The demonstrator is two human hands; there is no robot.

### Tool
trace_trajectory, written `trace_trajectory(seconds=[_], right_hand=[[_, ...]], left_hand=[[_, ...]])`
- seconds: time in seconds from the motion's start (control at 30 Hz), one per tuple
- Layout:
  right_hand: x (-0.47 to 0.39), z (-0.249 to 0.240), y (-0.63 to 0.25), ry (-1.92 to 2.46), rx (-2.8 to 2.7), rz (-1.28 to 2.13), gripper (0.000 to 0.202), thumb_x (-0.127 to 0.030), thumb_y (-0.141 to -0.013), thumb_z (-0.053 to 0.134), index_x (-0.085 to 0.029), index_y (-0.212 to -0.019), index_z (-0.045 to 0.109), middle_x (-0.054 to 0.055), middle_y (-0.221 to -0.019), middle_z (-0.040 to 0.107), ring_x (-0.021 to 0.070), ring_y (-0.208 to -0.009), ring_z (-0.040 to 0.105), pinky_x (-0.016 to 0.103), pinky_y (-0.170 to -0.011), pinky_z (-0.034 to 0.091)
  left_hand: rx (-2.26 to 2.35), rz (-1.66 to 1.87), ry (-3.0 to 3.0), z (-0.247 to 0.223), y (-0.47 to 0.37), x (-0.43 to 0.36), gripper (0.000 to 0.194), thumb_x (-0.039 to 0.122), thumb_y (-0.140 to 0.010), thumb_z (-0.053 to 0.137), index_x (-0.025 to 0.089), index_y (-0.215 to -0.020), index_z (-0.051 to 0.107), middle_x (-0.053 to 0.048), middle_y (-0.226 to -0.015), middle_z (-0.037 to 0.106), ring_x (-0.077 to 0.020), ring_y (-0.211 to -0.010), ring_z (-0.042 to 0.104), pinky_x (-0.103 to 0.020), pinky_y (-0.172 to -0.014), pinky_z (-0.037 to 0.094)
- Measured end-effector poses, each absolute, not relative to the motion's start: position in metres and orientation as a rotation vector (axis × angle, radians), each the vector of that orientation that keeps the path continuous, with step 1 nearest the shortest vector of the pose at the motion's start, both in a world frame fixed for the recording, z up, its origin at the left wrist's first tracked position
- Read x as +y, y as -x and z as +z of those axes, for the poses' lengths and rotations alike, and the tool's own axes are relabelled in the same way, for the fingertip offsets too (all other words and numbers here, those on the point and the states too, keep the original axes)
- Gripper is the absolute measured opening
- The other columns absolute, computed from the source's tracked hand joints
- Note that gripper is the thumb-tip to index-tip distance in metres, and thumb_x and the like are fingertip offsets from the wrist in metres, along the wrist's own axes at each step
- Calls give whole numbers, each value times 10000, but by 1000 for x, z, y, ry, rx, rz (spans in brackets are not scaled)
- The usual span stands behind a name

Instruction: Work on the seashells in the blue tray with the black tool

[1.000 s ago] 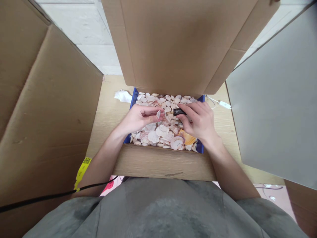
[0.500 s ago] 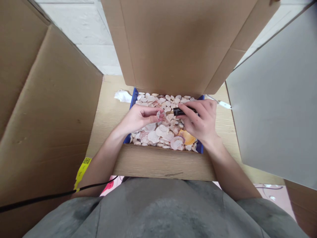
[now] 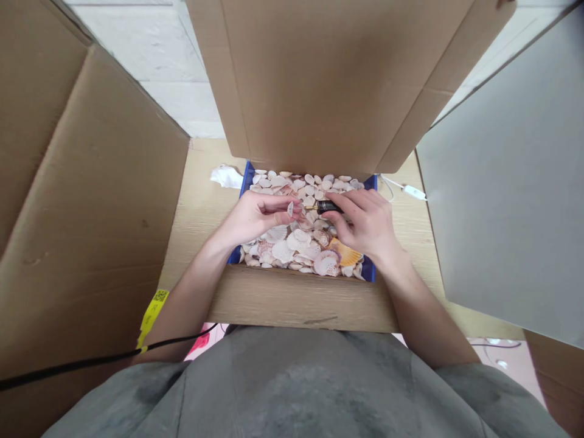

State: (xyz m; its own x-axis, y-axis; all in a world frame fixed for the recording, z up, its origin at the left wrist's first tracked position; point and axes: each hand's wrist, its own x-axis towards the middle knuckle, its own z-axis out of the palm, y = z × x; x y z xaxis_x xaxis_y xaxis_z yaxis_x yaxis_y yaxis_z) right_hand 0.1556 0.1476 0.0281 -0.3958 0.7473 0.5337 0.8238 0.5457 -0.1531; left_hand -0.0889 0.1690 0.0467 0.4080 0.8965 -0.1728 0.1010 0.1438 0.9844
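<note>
A blue tray full of several pale seashells lies on a light wooden table. Over the tray, my left hand pinches one small white shell between its fingertips. My right hand grips a small black tool with a brass tip, and that tip points left at the held shell, nearly touching it. One orange scallop shell lies in the tray under my right wrist.
Tall cardboard panels stand at the left and behind the tray; a grey board stands at the right. A crumpled white tissue lies left of the tray, a white cable with a switch to its right.
My right hand shifted slightly, its fingers rolling the black tool while the tip stays by the shell. My left hand has kept still with the shell.
</note>
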Motion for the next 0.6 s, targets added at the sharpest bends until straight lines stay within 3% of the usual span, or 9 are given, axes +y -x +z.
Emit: trace_trajectory(seconds=[0.2, 0.6], right_hand=[[147, 29, -155, 1267, -2238, -162, 284, -416, -903, 565, -195, -1050, 665, 16, -826, 705, 147, -715, 609, 287, -652, 400], [146, 26, -158, 1097, -2108, -342, 384, -279, -858, 650, -316, -1227, 550, -2, -1072, 709, 186, -974, 599, 390, -891, 370]], left_hand=[[988, 762, -1288, 47, 89, 169, 390, 317, -736, 802, 160, -1087, 740, -91, -1068, 753, -255, -985, 720, -392, -935, 569], [932, 665, -1284, 48, 87, 171, 383, 327, -767, 774, 140, -1099, 727, -108, -1049, 754, -241, -969, 723, -402, -956, 555]])
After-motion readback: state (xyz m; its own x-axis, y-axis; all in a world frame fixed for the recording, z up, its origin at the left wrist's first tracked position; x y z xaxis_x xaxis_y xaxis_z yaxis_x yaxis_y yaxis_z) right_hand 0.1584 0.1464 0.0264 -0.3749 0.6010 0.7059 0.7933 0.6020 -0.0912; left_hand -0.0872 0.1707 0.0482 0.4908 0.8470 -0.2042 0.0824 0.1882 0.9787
